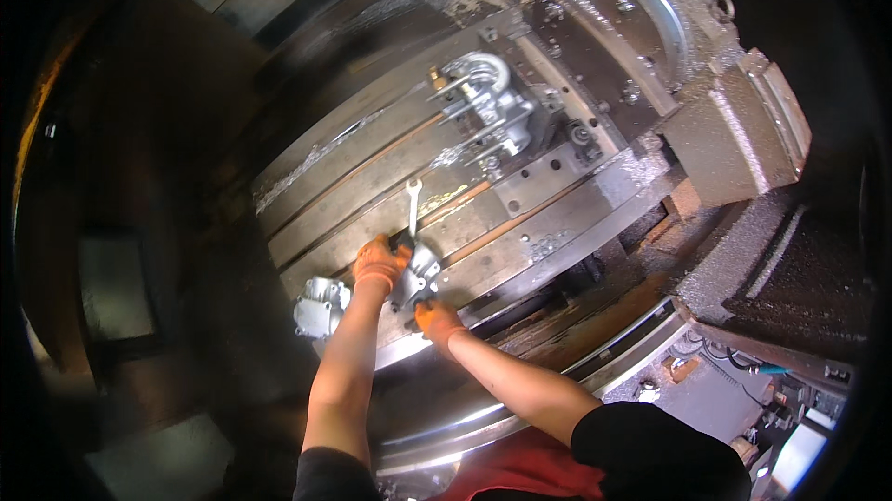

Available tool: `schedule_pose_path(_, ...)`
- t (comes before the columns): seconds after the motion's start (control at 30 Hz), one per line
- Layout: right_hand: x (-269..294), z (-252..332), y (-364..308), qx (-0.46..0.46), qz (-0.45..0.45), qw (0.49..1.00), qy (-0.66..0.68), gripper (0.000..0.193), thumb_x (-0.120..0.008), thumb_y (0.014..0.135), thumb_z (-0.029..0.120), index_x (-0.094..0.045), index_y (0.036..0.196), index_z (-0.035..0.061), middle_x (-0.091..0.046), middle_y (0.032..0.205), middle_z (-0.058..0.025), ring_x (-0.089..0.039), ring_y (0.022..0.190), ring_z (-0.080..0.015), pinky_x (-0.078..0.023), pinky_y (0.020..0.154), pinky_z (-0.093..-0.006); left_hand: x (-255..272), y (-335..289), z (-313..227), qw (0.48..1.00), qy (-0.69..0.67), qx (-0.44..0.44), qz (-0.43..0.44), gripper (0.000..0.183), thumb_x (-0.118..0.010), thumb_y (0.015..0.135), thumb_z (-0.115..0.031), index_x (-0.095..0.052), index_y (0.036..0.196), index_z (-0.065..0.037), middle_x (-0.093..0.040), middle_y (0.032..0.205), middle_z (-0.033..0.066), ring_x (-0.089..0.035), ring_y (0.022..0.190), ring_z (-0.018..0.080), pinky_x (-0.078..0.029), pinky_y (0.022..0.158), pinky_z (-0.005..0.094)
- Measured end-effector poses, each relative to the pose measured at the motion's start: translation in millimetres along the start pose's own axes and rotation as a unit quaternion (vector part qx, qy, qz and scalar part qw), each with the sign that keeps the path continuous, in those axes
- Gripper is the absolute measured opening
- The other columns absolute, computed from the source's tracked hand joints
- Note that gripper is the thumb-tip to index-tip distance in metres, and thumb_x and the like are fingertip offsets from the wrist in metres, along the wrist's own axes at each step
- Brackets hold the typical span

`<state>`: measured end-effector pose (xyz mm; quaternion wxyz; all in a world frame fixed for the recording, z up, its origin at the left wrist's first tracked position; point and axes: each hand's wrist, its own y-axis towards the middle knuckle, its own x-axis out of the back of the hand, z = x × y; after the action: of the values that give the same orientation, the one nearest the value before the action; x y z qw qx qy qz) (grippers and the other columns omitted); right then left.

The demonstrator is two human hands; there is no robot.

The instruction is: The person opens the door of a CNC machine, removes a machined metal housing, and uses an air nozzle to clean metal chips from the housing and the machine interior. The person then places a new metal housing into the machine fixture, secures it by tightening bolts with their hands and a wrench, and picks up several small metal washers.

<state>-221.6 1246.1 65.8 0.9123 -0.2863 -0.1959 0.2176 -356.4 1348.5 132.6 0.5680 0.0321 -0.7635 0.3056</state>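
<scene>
A small silver-grey metal casting (pixel 425 267) with bolt holes lies between my two gloved hands near the table's front edge. My left hand (pixel 379 261), in an orange glove with dark fingertips, is curled over the casting's upper left side. My right hand (pixel 437 320), gloved alike, grips its lower edge with bent fingers. An open-end wrench (pixel 413 206) points away from me just beyond my left fingers; its near end meets the casting and glove, and I cannot tell whether it is touched. A second casting (pixel 321 308) sits left of my left forearm.
Slotted metal machine table (pixel 353 194) lies under everything, with shavings in places. A larger casting (pixel 502 106) is mounted on a fixture (pixel 539 180) farther back. A heavy round-faced machine head (pixel 641 27) stands at the far right. A tray with cables (pixel 715 389) is at lower right.
</scene>
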Motion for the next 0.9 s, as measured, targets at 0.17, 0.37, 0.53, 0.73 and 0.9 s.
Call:
schedule_pose_path(0.17,91.7,49.7,-32.7,0.157,0.054,0.986,0.026,0.033,-0.058,0.090,0.033,-0.068,0.090,0.0014,-0.070,0.086,-0.0206,-0.068,0.083,-0.0365,-0.052,0.074,-0.0454,54.7,5.3,-2.1,0.987,-0.047,-0.129,-0.087,0.085,-0.074,0.072,-0.037,-0.041,0.141,-0.001,-0.044,0.143,0.0246,-0.042,0.133,0.0409,-0.037,0.109,0.0468)
schedule_pose_path(0.37,254.3,125.1,2.1,0.158,-0.217,0.959,0.087,0.043,-0.062,0.090,0.037,-0.062,0.109,-0.0018,-0.068,0.097,-0.0229,-0.065,0.095,-0.0363,-0.050,0.083,-0.0422,181.0,-1.5,-174.5,0.888,-0.123,-0.418,-0.149,0.106,-0.082,0.066,-0.035,-0.028,0.147,0.006,-0.040,0.145,0.0287,-0.038,0.137,0.0427,-0.033,0.114,0.0433)
schedule_pose_path(0.53,258.0,152.5,24.1,0.156,-0.241,0.955,0.074,0.037,-0.056,0.090,0.035,-0.064,0.097,-0.0007,-0.067,0.092,-0.0280,-0.064,0.093,-0.0461,-0.050,0.080,-0.0490,189.2,1.7,-224.4,0.919,-0.103,-0.353,-0.142,0.101,-0.081,0.059,-0.029,-0.038,0.143,0.006,-0.049,0.137,0.0295,-0.049,0.129,0.0421,-0.040,0.108,0.0403)
schedule_pose_path(0.73,226.9,147.2,23.5,0.191,-0.240,0.951,-0.035,0.033,-0.065,0.086,0.035,-0.065,0.090,0.0029,-0.067,0.085,-0.0259,-0.066,0.083,-0.0458,-0.054,0.070,-0.0500,207.2,-11.5,-188.9,0.926,-0.034,-0.349,-0.141,0.096,-0.080,0.058,-0.036,-0.045,0.138,0.004,-0.056,0.129,0.0265,-0.056,0.120,0.0401,-0.045,0.102,0.0396)
schedule_pose_path(0.9,161.8,169.0,-14.3,0.240,-0.075,0.966,-0.067,0.039,-0.060,0.089,0.041,-0.068,0.091,0.0032,-0.068,0.088,-0.0244,-0.066,0.086,-0.0428,-0.054,0.076,-0.0483,218.4,-36.0,-94.9,0.906,-0.160,-0.380,-0.101,0.077,-0.083,0.062,-0.038,-0.054,0.124,-0.001,-0.064,0.105,0.0122,-0.062,0.099,0.0209,-0.050,0.089,0.0366)
